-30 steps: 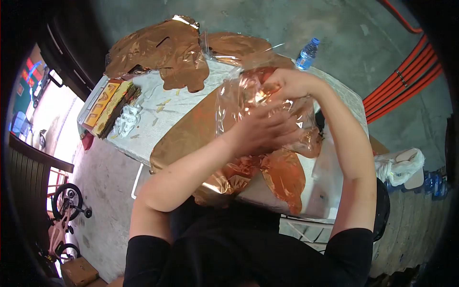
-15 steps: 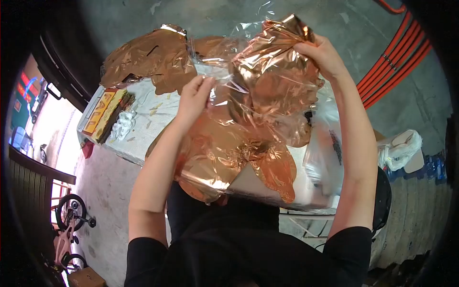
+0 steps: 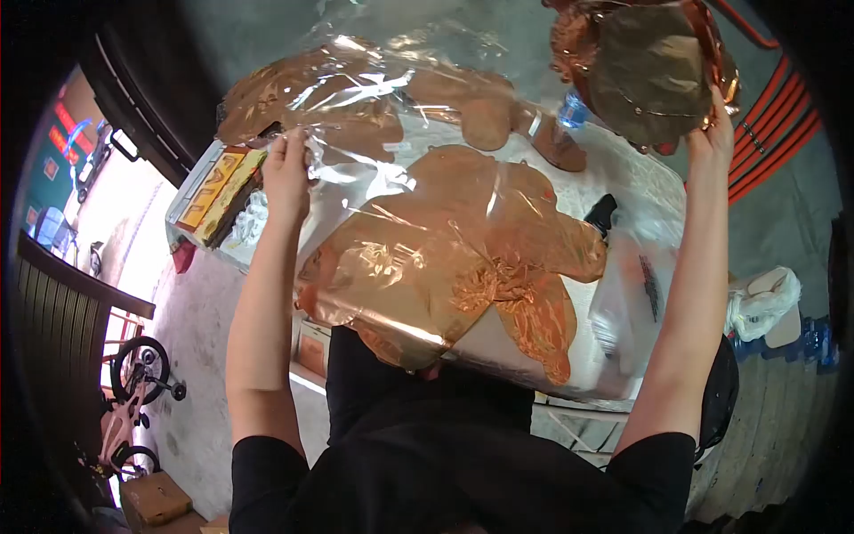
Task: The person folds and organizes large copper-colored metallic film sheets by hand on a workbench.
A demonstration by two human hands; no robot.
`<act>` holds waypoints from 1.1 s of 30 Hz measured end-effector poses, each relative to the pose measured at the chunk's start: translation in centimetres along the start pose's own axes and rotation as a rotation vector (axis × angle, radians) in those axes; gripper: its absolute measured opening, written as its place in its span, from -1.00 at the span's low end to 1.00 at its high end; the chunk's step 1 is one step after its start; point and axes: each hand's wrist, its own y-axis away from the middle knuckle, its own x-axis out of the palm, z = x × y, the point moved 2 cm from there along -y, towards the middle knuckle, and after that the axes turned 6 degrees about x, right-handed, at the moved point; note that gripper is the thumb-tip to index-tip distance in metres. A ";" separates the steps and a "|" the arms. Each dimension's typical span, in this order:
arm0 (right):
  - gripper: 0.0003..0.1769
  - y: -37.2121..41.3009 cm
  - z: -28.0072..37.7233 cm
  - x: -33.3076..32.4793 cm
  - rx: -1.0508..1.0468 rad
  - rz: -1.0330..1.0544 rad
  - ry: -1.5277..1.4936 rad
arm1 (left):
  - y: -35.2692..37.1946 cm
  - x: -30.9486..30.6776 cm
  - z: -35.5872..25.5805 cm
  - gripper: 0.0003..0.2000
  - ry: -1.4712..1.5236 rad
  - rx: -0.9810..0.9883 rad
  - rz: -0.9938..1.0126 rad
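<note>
My left hand point(image 3: 286, 173) is closed on the edge of a clear plastic sheet or bag point(image 3: 378, 84), which stretches glossy and wrinkled across the table's far side. High at the right, my right hand point(image 3: 714, 138) grips a flattened copper foil balloon point(image 3: 645, 76) by its lower edge, lifted off the table. A large copper foil balloon point(image 3: 409, 254), limp and gathered at one spot, lies spread before me with a lobe hanging over the front edge. Behind the clear plastic, more brown foil point(image 3: 258, 98) rests at the far left.
On the white table point(image 3: 645, 169), a yellow box point(image 3: 212, 198) and crumpled white plastic point(image 3: 252, 222) sit left. A black object point(image 3: 602, 214) and a printed clear bag point(image 3: 630, 294) lie right. Orange tubes point(image 3: 772, 151) run along the floor beyond.
My hands have moved apart: the right went up and right with the copper foil balloon, the left went left with the clear plastic. The balloon and plastic are now separated.
</note>
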 end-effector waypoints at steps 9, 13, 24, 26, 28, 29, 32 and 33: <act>-0.71 3.7 -2.3 -2.2 0.064 -0.048 0.172 | 0.2 -12.4 -1.4 -0.69 0.252 -0.164 -0.161; -0.69 5.5 -5.0 -4.3 0.207 0.002 0.155 | 4.7 -23.6 0.4 -0.47 0.154 -0.230 -0.315; -0.66 10.3 -8.5 -3.2 0.299 0.137 0.300 | 36.1 -47.3 13.6 -0.66 -0.776 -0.320 -1.111; -0.69 10.0 -9.0 -3.6 0.308 0.193 0.296 | 41.7 -48.9 16.9 -0.71 -0.702 -0.416 -1.121; -0.72 9.6 -9.4 -4.3 0.317 0.245 0.296 | 42.3 -46.5 18.0 -0.79 -0.101 -0.694 -1.131; -0.71 9.4 -9.8 -4.4 0.325 0.283 0.289 | 41.2 -44.9 18.3 -0.82 0.096 -0.859 -1.101; -0.70 8.1 -11.1 -5.5 0.351 0.323 0.275 | 36.2 -43.6 27.2 -0.86 0.641 -1.001 -0.811; -0.70 7.6 -11.5 -6.1 0.372 0.323 0.272 | 32.5 -38.4 26.8 -0.84 0.688 -0.991 -0.826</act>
